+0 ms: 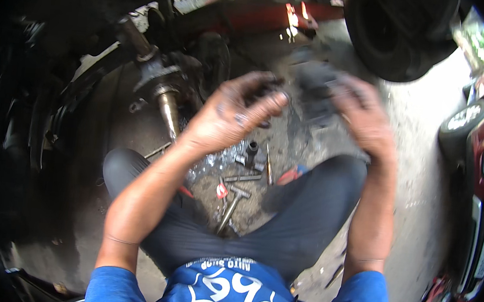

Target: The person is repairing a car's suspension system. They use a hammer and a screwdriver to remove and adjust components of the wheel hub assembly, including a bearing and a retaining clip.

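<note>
The right hand (367, 116), blurred, is clamped on a dark part (316, 91), which juts out leftward just past its fingertips. Facing that grip, the left hand (237, 110) is half curled, fingers blackened; I cannot tell whether it clasps anything. Below and between both grips lie a T-shaped tool (228, 214) and a slim pointed tool (269, 168); left of them, a shiny shaft (168, 112)

Daylight (459, 66) at the upper right whitens the grey, stained floor (418, 168); the left lies dark.
</note>
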Demonstrator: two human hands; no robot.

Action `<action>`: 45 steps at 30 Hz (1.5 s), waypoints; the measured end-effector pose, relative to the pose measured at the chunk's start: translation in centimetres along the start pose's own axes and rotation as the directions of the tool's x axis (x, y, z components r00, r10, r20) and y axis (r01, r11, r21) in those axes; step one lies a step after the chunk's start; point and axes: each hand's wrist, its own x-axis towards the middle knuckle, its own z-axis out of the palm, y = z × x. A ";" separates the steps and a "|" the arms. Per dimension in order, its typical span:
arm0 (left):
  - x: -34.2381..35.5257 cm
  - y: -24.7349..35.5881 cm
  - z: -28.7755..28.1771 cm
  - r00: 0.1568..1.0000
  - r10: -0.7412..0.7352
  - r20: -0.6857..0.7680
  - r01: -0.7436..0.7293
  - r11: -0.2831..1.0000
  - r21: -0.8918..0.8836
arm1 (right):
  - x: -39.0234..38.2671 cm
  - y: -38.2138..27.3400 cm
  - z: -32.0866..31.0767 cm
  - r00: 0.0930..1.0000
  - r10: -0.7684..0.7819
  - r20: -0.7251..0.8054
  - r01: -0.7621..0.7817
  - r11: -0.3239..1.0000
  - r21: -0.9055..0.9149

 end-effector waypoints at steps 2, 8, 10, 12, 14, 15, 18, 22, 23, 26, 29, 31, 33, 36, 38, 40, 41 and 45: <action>1.0 -1.1 -0.6 0.975 0.199 -0.099 -0.181 0.969 0.168 | 4.2 -3.1 4.2 0.947 -0.059 0.316 0.063 0.998 -0.003; -1.6 -0.3 -6.4 0.909 0.137 -0.393 0.059 0.892 0.448 | 6.7 -0.8 8.5 0.990 0.095 0.106 -0.095 0.995 -0.011; -1.3 0.1 -7.5 0.862 0.253 -0.440 -0.024 0.887 0.462 | 6.9 0.8 9.1 0.971 0.168 0.169 -0.193 0.970 0.147; -0.7 0.5 -8.5 0.837 0.169 -0.521 -0.018 0.959 0.283 | 6.9 1.5 9.8 0.927 0.207 0.312 -0.291 0.922 0.255; 0.1 0.8 -8.8 0.878 -0.003 -0.478 -0.089 0.982 -0.169 | 6.9 1.4 10.5 0.956 0.170 0.239 -0.241 0.921 0.307; 0.6 0.9 -8.8 0.892 0.035 -0.452 -0.069 0.996 -0.059 | 6.7 1.1 10.9 0.979 0.138 0.151 -0.183 0.921 0.344; 1.4 1.2 -8.2 0.948 0.100 -0.303 0.005 0.944 0.329 | 6.4 0.1 12.4 0.993 0.098 0.068 -0.119 0.848 0.517; 2.0 1.3 -7.4 0.880 0.390 -0.270 -0.138 0.755 0.641 | 6.5 0.5 12.6 0.995 0.043 0.090 -0.086 0.830 0.552; 2.1 1.4 -7.7 0.913 0.269 -0.308 -0.104 0.882 0.459 | 6.5 0.8 12.2 0.994 0.050 0.101 -0.101 0.796 0.596; 2.6 1.6 -7.9 0.957 0.056 -0.285 0.009 0.975 0.222 | 6.6 1.7 10.9 0.997 0.044 0.067 -0.078 0.708 0.702; 2.9 1.8 -7.8 0.963 0.077 -0.258 -0.002 0.960 0.280 | 6.9 2.1 10.5 0.998 0.050 -0.038 -0.007 0.692 0.721; 3.3 2.1 -7.6 0.963 0.087 -0.257 -0.030 0.976 0.216 | 7.2 2.2 10.5 0.980 0.132 -0.148 -0.005 0.762 0.647; 4.2 2.3 -7.7 0.959 0.126 -0.254 -0.085 0.982 0.166 | 7.2 2.4 10.9 0.951 0.148 -0.272 0.027 0.835 0.549; 5.4 2.4 -7.1 0.938 0.291 -0.188 -0.216 0.915 0.339 | 6.7 3.0 12.3 0.967 0.073 -0.244 0.038 0.907 0.419; 6.0 2.2 -5.6 0.885 0.451 -0.115 -0.379 0.842 0.384 | 5.9 3.4 14.1 0.997 -0.079 0.022 0.062 0.902 0.428; 5.5 1.5 -2.6 0.870 0.493 0.023 -0.473 0.818 0.328 | 4.9 3.4 17.1 0.960 0.154 0.235 -0.267 0.758 0.594; 4.6 1.1 -0.7 0.864 0.490 0.114 -0.489 0.765 0.420 | 5.0 3.4 18.3 0.950 0.175 0.258 -0.308 0.658 0.688; 1.7 1.1 3.2 0.875 0.374 0.308 -0.485 0.682 0.548 | 6.4 2.1 20.4 0.916 -0.009 0.402 -0.151 0.920 0.363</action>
